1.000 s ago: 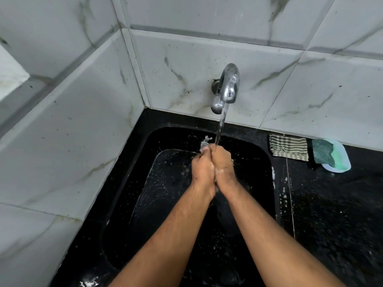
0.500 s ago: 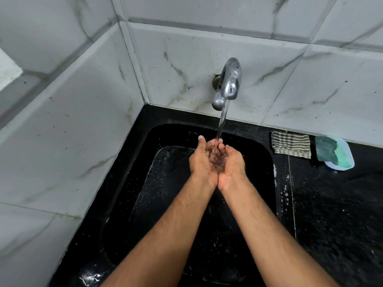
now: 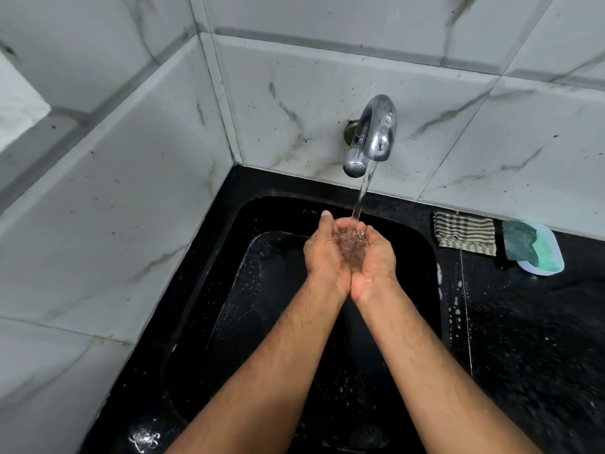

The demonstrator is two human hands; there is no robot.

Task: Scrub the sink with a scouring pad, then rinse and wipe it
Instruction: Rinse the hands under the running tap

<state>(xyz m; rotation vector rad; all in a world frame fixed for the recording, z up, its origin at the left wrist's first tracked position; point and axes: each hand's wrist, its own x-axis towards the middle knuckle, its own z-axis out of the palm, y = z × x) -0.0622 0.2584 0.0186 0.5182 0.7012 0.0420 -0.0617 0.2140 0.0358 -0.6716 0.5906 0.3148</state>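
While my left hand (image 3: 324,257) and right hand (image 3: 373,257) cup tap water, fingers relaxed and holding nothing, the scouring pad (image 3: 520,240) lies rightward, nearer my right.

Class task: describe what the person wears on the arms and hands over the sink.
Nothing is worn. The left hand and right hand are bare, with no gloves, rings or watch visible. Both forearms are bare and hairy as far as the frame shows; no sleeve appears.

Both forearms run out of the bottom edge and cover much of the sink (image 3: 203,316) floor, drain included. The scouring pad (image 3: 520,240) hides part of its dish (image 3: 553,253). The tap (image 3: 376,132) covers its own wall fitting.
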